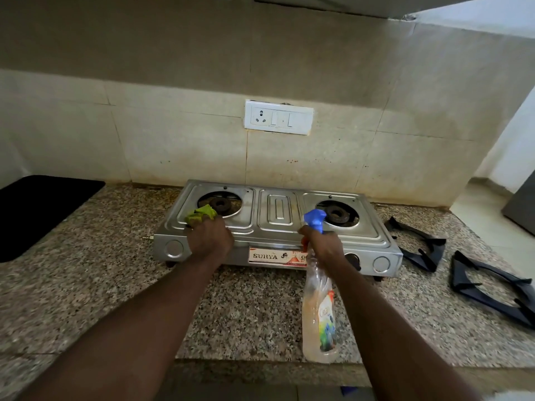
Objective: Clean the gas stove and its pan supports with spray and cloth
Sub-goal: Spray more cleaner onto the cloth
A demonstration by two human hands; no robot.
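Speckled granite countertop (115,285) carrying a two-burner stainless-steel gas stove (278,215), its long axis running left to right along the tiled wall, its labelled front panel facing the person. The pressed sheet-metal top is glossy, and both round cast burners are bare. Two black, square pan supports (435,254) (492,303) lie flat on the granite to the right of the stove, apart from it. A clear plastic spray bottle (318,314) of pale orange liquid is tilted, base toward the person, its blue trigger head pointing away over the right burner (337,214). The right hand (324,244) is wrapped round the bottle's neck. The left hand (210,240), fingers curled, clutches a crumpled green cloth (201,214) against the stove top at the near rim of the left burner (221,204)
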